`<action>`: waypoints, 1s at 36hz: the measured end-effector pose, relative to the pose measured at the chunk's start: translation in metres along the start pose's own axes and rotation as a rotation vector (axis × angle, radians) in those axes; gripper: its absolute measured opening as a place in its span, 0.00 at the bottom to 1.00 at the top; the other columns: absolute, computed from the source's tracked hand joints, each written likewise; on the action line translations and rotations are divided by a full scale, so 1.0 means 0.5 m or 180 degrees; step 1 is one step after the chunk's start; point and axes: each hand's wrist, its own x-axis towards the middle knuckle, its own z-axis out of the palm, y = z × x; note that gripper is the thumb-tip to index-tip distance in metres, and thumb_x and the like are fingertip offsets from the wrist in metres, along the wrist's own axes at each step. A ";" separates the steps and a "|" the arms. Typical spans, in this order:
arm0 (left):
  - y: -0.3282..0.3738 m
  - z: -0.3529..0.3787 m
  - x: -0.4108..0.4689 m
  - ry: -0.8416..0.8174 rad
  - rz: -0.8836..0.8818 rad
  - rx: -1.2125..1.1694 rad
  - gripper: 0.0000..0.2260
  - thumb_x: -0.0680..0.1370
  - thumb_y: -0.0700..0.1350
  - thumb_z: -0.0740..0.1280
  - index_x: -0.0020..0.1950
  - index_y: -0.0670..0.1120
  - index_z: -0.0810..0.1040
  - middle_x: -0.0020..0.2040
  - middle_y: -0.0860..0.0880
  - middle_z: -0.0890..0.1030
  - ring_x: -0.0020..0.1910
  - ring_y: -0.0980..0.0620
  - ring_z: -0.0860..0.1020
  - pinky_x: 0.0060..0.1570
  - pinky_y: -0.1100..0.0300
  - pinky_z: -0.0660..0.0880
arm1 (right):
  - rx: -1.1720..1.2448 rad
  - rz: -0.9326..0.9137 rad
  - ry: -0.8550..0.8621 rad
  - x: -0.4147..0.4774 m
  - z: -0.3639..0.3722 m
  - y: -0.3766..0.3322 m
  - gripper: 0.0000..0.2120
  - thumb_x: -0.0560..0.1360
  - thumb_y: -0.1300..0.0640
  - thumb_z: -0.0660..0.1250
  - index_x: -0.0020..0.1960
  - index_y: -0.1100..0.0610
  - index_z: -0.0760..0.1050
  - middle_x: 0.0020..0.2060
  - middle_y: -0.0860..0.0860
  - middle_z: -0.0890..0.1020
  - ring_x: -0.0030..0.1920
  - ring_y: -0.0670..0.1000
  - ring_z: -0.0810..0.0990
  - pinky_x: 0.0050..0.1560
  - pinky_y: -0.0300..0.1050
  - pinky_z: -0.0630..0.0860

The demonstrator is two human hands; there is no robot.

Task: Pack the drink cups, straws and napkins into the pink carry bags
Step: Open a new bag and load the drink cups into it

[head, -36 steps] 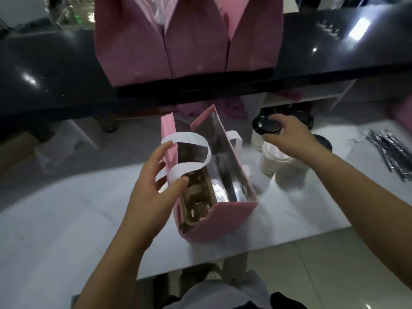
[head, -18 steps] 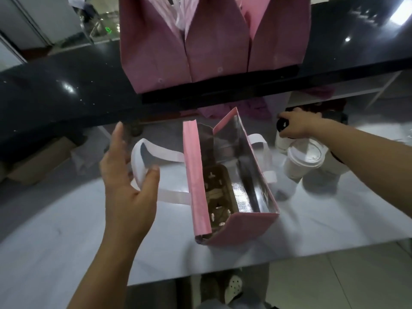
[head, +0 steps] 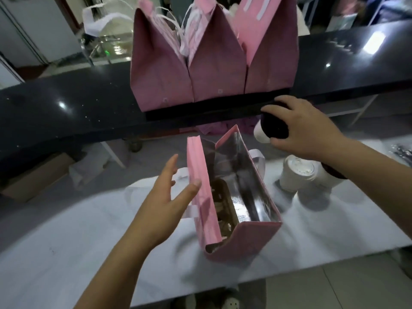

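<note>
left hand (head: 165,204) grip open, thumb against pink bag (head: 245,239) wall, propping its mouth wide — right hand (head: 298,128) grip wrapped round black-lidded cup (head: 273,128), likely inbound.

pink bag (head: 245,239): upright, open, foil-lined | black-lidded cup (head: 274,128): aloft, tilted | white-lidded cup (head: 298,172): standing right of bag

Pink bag (head: 243,244) matt, foil-lined; black counter (head: 78,112) glossy.

Your left forearm (head: 124,264) and right forearm (head: 367,175) are bare; lower down you wear grey cloth (head: 250,295) and a white perforated shoe (head: 229,303).
</note>
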 end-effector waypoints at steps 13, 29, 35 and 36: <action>0.018 0.019 0.047 -0.0418 0.0259 0.0213 0.42 0.70 0.59 0.70 0.76 0.66 0.47 0.65 0.52 0.74 0.56 0.44 0.79 0.51 0.43 0.81 | -0.0128 -0.0957 -0.0483 -0.080 -0.113 -0.210 0.35 0.68 0.38 0.66 0.74 0.39 0.62 0.69 0.44 0.66 0.64 0.48 0.71 0.61 0.45 0.74; -0.046 0.010 0.059 -0.0218 0.0060 -0.1579 0.15 0.82 0.44 0.58 0.67 0.57 0.73 0.56 0.59 0.79 0.54 0.60 0.79 0.43 0.68 0.78 | -0.0197 -0.0997 -0.1414 -0.008 0.080 -0.245 0.34 0.72 0.46 0.71 0.74 0.43 0.62 0.65 0.48 0.69 0.62 0.52 0.73 0.60 0.50 0.75; -0.067 -0.016 0.069 -0.0146 0.0098 -0.1346 0.20 0.82 0.48 0.61 0.74 0.58 0.67 0.64 0.57 0.76 0.60 0.59 0.76 0.51 0.64 0.75 | -0.0182 -0.0909 -0.1778 0.046 0.155 -0.245 0.38 0.71 0.49 0.74 0.76 0.45 0.61 0.68 0.50 0.69 0.65 0.54 0.72 0.65 0.52 0.74; -0.068 -0.021 0.071 -0.0137 0.0121 -0.1316 0.20 0.82 0.49 0.62 0.74 0.58 0.67 0.64 0.57 0.76 0.60 0.59 0.76 0.52 0.63 0.75 | -0.0211 -0.0919 -0.1812 0.053 0.165 -0.244 0.38 0.71 0.49 0.74 0.76 0.45 0.62 0.68 0.51 0.69 0.65 0.55 0.72 0.64 0.53 0.74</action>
